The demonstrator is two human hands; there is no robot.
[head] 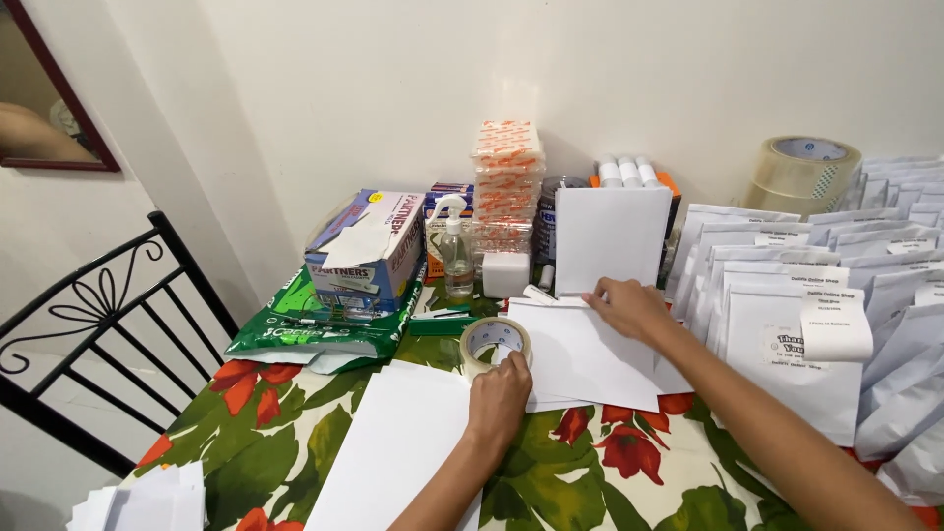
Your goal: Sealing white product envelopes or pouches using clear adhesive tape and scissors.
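Landmark: tape roll [495, 341], lying flat on the flowered tablecloth [295, 442].
Far left of the tape roll: black metal chair back [108, 324] standing at the table edge; small stack of white sheets [147, 500] lying at the near corner.
Left of the tape roll: green foil packet [320, 329] lying flat, carrying an opened glove box [369, 246]; clear spray bottle [456, 258] standing just behind.
Near-left of the tape roll: large white sheet [393, 442] lying flat on the cloth.
Left hand [500, 398]: curling over the near rim of the tape roll, fingers bent and touching it.
Behind the tape roll: stack of orange-printed packs [507, 182] rising against the wall.
Right of the tape roll: white envelope [585, 354] lying flat, touching the roll's right side, between both hands.
Right hand [629, 307]: pressing flat on the far edge of the white envelope, fingers spread narrow, gripping nothing.
Far right of the tape roll: rows of white paper pouches [796, 354] standing upright; larger clear tape roll [803, 172] sitting behind them.
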